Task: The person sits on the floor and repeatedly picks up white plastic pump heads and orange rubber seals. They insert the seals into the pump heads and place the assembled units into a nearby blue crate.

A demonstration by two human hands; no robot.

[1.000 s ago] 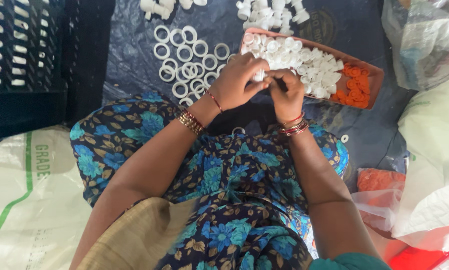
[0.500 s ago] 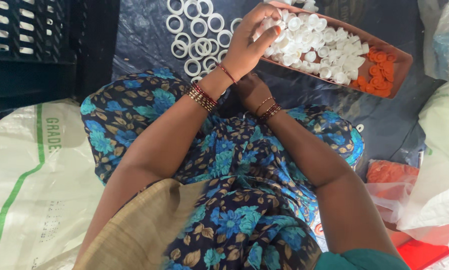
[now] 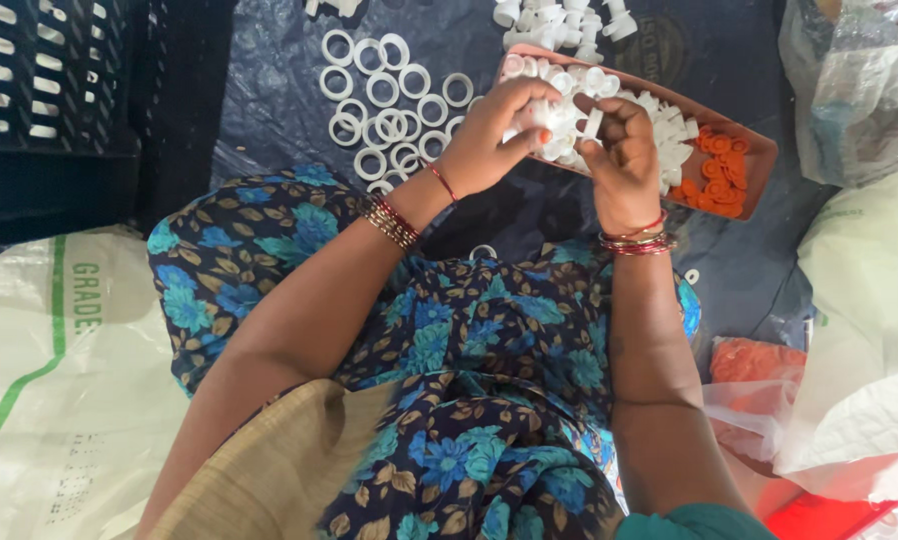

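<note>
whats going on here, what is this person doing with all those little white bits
A seated person in a blue floral dress works over a shallow brown tray heaped with small white plastic caps and, at its far end, orange plastic discs. The left hand and right hand meet above the tray, each pinching small white pieces together. Loose white plastic rings lie spread on the dark sheet beside the tray, and a black plastic crate stands to the left.

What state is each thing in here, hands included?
Left hand: closed on a small white plastic piece.
Right hand: gripping white pieces over the tray.
Tray: heaped with white pieces, orange caps at one end.
White rings: lying loose, flat.
</note>
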